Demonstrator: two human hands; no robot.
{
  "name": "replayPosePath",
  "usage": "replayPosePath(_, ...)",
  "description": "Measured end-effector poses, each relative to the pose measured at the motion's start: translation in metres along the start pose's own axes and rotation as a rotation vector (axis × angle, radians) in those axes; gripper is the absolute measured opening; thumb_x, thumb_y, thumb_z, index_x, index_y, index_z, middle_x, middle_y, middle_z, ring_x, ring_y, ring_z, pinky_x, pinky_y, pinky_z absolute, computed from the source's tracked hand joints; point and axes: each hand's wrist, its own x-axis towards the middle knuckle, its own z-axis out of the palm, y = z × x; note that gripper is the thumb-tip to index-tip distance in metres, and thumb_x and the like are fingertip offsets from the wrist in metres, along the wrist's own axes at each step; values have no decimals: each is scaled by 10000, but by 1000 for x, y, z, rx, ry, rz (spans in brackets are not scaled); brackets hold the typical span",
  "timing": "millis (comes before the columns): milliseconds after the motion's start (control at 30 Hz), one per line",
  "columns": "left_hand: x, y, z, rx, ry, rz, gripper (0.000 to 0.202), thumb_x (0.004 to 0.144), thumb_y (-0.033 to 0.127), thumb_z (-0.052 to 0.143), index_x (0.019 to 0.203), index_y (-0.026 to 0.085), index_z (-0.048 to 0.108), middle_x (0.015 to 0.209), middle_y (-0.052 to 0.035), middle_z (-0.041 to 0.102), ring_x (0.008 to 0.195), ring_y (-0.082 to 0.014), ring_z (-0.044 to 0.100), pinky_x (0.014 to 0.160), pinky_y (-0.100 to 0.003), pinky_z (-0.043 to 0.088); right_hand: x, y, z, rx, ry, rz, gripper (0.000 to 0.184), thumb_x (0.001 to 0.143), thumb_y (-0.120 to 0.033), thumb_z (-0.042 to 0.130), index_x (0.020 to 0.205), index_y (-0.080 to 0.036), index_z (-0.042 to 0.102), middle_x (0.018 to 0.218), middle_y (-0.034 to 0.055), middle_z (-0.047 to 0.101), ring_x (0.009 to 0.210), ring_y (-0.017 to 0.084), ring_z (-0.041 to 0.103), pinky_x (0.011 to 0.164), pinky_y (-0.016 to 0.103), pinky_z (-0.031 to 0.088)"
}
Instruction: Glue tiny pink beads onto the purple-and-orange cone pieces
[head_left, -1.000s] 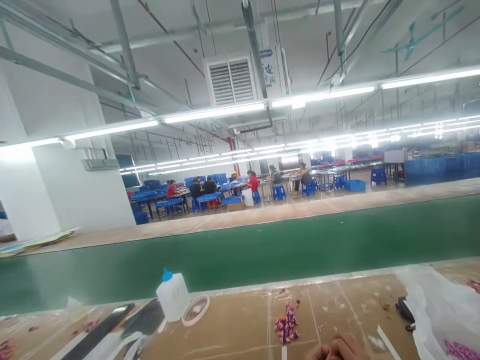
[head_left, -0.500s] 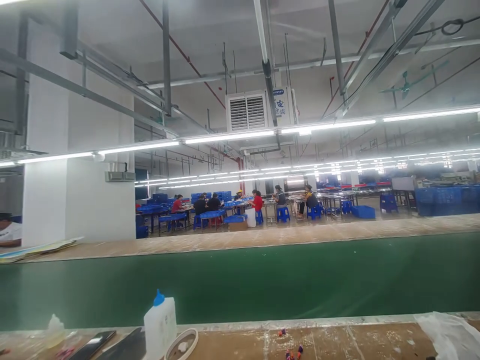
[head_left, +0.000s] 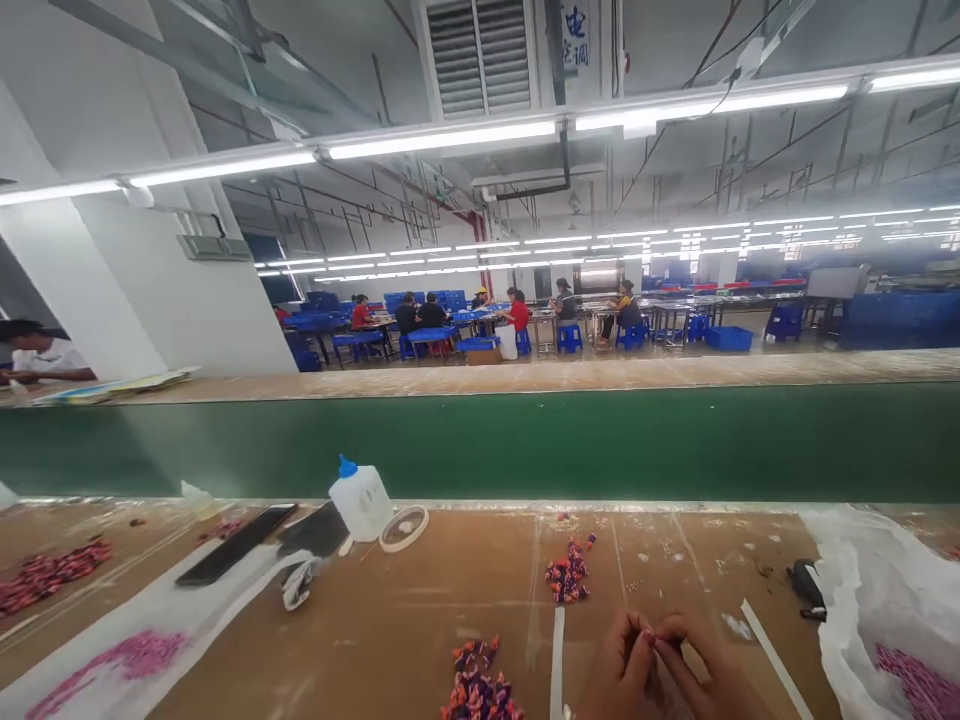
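My left hand (head_left: pixel 624 668) and my right hand (head_left: pixel 703 672) meet low in the view, just above the brown work surface (head_left: pixel 420 600). Both are closed, thumbs and fingertips pinched together at one spot. Whatever lies between the fingertips is too small and hidden to name. Left of my hands lies a pile of small orange-and-purple pieces (head_left: pixel 480 690). A smaller cluster of similar pieces (head_left: pixel 568 575) sits farther back. One white strip (head_left: pixel 557 660) runs beside my left hand, and another white strip (head_left: pixel 776 660) lies to the right.
A white bottle with a blue cap (head_left: pixel 361 502) stands behind a roll of tape (head_left: pixel 405 528). Farther left are a black phone-like slab (head_left: pixel 238 545) and pink pieces (head_left: pixel 142 655) on white sheeting. White plastic (head_left: pixel 847 600) lies right. A green belt (head_left: pixel 480 445) crosses behind; people sit beyond.
The view has tilted down, so the far room sits higher in the picture. My hands, the piles of pieces and more of the work surface have come into view.
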Motion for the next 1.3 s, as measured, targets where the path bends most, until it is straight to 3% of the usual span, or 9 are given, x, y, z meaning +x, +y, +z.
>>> replayPosePath(100, -12, 13, 6, 200, 77, 203, 457, 893, 634, 457, 805, 192, 535, 757, -26, 550, 703, -157, 510, 698, -317, 404, 6, -20, -13, -31, 62, -48, 201, 905, -308, 545, 722, -247, 598, 670, 1, 655, 615, 153, 659, 578, 230, 562)
replayPosePath(200, -25, 31, 8, 382, 35, 303, 383, 962, 501, 361, 810, 192, 529, 788, -57, 567, 743, -179, 511, 716, -321, 393, 10, -32, -21, -49, 13, -78, 157, 889, -246, 520, 746, -245, 585, 673, 6, 640, 595, 156, 635, 547, 251, 539)
replayPosePath(400, -29, 41, 10, 333, -30, 156, 256, 942, 420, 442, 860, 211, 563, 866, -62, 572, 825, -190, 511, 787, -321, 384, 10, -29, -33, 32, -156, 115, 96, 841, -208, 543, 750, -239, 539, 723, 5, 599, 681, 157, 603, 633, 279, 498)
replayPosePath(600, -31, 49, 10, 366, -50, 246, 211, 953, 337, 428, 837, 208, 548, 806, -47, 563, 773, -171, 502, 748, -305, 395, 12, -31, -40, 115, -245, 205, 134, 836, -142, 542, 746, -232, 501, 698, -23, 544, 652, 130, 540, 628, 259, 456)
replayPosePath(867, -35, 58, 15, -41, -117, -10, 331, 929, 496, 504, 852, 187, 595, 823, -37, 617, 711, -124, 543, 699, -264, 446, 14, -33, -46, 382, -260, 383, 143, 903, -263, 564, 771, -227, 521, 705, 3, 551, 655, 151, 541, 613, 296, 468)
replayPosePath(967, -34, 63, 11, -43, -72, -26, 350, 911, 520, 530, 859, 184, 615, 821, -40, 631, 723, -126, 557, 699, -263, 456, 20, -32, -53, 354, -337, 324, 135, 916, -232, 535, 786, -232, 496, 698, -2, 531, 645, 146, 524, 599, 288, 457)
replayPosePath(1133, -27, 71, -4, -27, 119, -2, 294, 904, 478, 568, 874, 188, 606, 778, -9, 611, 683, -103, 546, 670, -245, 457, 29, -28, -68, -75, -654, 62, 134, 891, -155, 507, 786, -229, 468, 745, 2, 534, 653, 134, 489, 599, 267, 417)
replayPosePath(1300, -24, 74, -12, -48, 220, 48, 246, 908, 427, 584, 883, 183, 602, 782, 10, 596, 645, -76, 514, 646, -221, 443, 27, -27, -71, -313, -811, -61, 155, 922, -192, 459, 774, -233, 438, 691, -1, 515, 590, 144, 458, 546, 281, 356)
